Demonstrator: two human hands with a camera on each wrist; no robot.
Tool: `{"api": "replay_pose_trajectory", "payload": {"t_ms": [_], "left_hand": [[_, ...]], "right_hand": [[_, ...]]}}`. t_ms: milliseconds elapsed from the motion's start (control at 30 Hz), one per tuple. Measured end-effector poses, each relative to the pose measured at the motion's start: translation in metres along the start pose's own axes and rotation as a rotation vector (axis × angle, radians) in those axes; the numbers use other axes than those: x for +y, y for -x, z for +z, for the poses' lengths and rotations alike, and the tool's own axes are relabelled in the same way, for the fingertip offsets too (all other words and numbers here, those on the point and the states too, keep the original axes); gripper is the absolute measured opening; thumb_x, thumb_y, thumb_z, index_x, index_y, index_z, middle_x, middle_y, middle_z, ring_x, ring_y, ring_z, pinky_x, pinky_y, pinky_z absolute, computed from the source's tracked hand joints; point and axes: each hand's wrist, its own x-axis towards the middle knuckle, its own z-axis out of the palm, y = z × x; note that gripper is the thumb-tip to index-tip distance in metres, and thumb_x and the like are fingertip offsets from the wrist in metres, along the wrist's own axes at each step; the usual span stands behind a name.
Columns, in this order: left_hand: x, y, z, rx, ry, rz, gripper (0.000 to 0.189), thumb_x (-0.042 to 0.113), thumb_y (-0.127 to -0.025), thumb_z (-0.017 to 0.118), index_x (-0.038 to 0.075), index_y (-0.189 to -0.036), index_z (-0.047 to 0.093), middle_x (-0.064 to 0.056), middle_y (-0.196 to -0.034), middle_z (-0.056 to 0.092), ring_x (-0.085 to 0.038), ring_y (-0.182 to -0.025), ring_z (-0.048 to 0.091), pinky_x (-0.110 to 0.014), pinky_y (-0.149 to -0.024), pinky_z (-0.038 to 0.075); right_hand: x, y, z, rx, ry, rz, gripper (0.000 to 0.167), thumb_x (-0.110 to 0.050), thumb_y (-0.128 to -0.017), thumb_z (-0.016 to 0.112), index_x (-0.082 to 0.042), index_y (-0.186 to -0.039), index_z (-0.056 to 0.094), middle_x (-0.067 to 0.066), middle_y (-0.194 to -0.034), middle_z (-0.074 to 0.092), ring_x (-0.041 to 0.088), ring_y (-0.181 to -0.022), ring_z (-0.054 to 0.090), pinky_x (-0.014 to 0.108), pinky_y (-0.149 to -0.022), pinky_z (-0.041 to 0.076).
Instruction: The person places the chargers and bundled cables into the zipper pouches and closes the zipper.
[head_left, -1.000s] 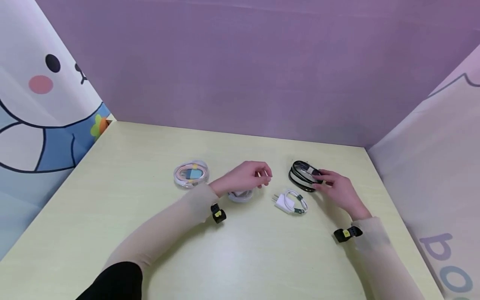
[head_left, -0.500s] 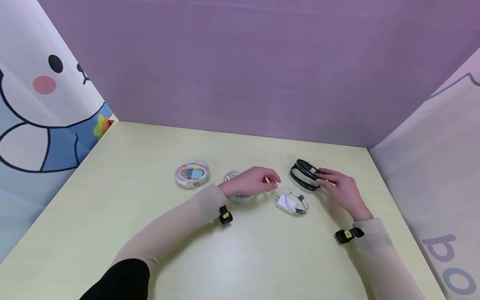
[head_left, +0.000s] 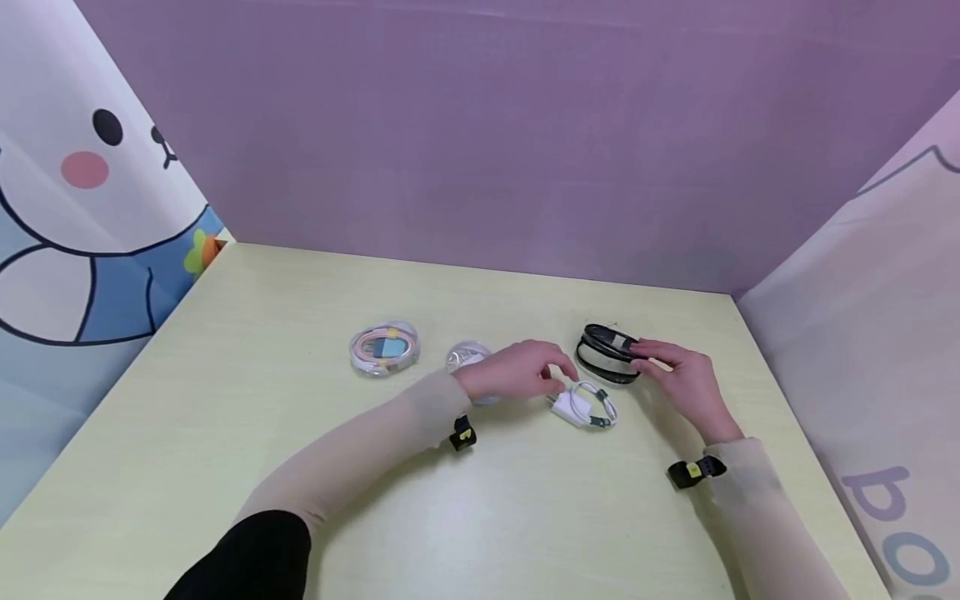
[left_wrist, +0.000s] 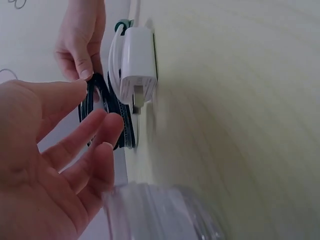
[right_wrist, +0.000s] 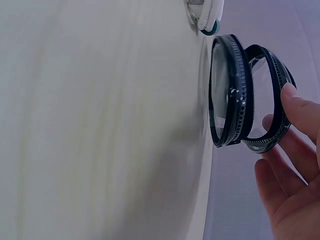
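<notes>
My right hand pinches the raised upper part of a clear round zip case with black trim, thumb on one side and fingers on the other. The case gapes, with its lower part down at the table. My left hand holds nothing; its fingers are loosely bent in the left wrist view. Its fingertips hover close to a white plug charger, whose white cable is coiled and tied with dark green straps. Under the left wrist lies another clear round case, partly hidden by the hand.
A clear round case with a coiled pink cable and a blue piece lies at the left on the pale wooden table. A purple wall rises behind the table, and printed cloths hang at both sides.
My left hand has moved right, from above the second clear case toward the white charger. My right hand still holds the black-trimmed case, whose upper part has tilted slightly.
</notes>
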Motion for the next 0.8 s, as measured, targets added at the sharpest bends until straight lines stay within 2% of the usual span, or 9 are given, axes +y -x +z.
{"api": "replay_pose_trajectory", "payload": {"t_ms": [100, 200, 333, 500, 600, 800], "left_hand": [[0.001, -0.005, 0.004, -0.023, -0.066, 0.008, 0.025, 0.019, -0.097, 0.066, 0.017, -0.121, 0.071, 0.0, -0.119, 0.064, -0.005, -0.09, 0.061, -0.022, -0.084, 0.046], [0.002, -0.009, 0.007, -0.058, -0.104, -0.004, 0.026, 0.021, -0.097, 0.067, 0.018, -0.122, 0.071, -0.002, -0.119, 0.063, -0.006, -0.089, 0.06, -0.023, -0.084, 0.045], [0.001, -0.012, 0.011, -0.089, -0.115, -0.019, 0.025, 0.021, -0.096, 0.068, 0.017, -0.121, 0.071, 0.001, -0.115, 0.065, -0.006, -0.092, 0.06, -0.022, -0.085, 0.045], [-0.002, -0.015, 0.014, -0.099, -0.074, -0.03, 0.022, 0.018, -0.096, 0.067, 0.014, -0.118, 0.072, 0.005, -0.106, 0.069, -0.004, -0.093, 0.061, -0.019, -0.084, 0.045], [-0.003, -0.016, 0.016, -0.085, -0.047, -0.048, 0.022, 0.017, -0.096, 0.068, 0.014, -0.117, 0.073, 0.007, -0.103, 0.07, -0.004, -0.092, 0.06, -0.018, -0.083, 0.045], [-0.005, -0.018, 0.017, -0.02, 0.052, -0.122, 0.023, 0.016, -0.091, 0.074, 0.014, -0.114, 0.074, 0.011, -0.094, 0.068, -0.003, -0.086, 0.06, -0.018, -0.078, 0.047]], "right_hand": [[0.001, 0.001, 0.001, -0.002, -0.017, 0.008, 0.02, -0.009, -0.086, 0.079, -0.008, -0.106, 0.078, 0.008, -0.112, 0.073, -0.005, -0.104, 0.059, 0.004, -0.085, 0.04], [0.003, 0.001, 0.002, -0.01, -0.034, 0.018, 0.02, -0.01, -0.086, 0.078, -0.009, -0.106, 0.079, 0.007, -0.111, 0.073, -0.016, -0.1, 0.054, 0.005, -0.081, 0.042], [0.003, 0.002, 0.003, -0.018, -0.048, 0.035, 0.02, -0.01, -0.086, 0.078, -0.009, -0.106, 0.079, 0.007, -0.11, 0.074, -0.016, -0.096, 0.055, 0.007, -0.076, 0.044], [0.003, 0.003, 0.003, -0.024, -0.059, 0.049, 0.02, -0.009, -0.086, 0.078, -0.009, -0.106, 0.078, 0.008, -0.11, 0.074, -0.015, -0.093, 0.057, 0.008, -0.074, 0.045], [0.003, 0.003, 0.004, -0.028, -0.063, 0.053, 0.02, -0.009, -0.086, 0.078, -0.009, -0.106, 0.078, 0.008, -0.11, 0.074, -0.015, -0.093, 0.057, 0.008, -0.074, 0.045], [0.004, 0.002, 0.005, -0.026, -0.07, 0.048, 0.018, -0.009, -0.086, 0.078, -0.008, -0.105, 0.079, 0.008, -0.109, 0.074, -0.015, -0.093, 0.057, 0.008, -0.074, 0.045]]}}
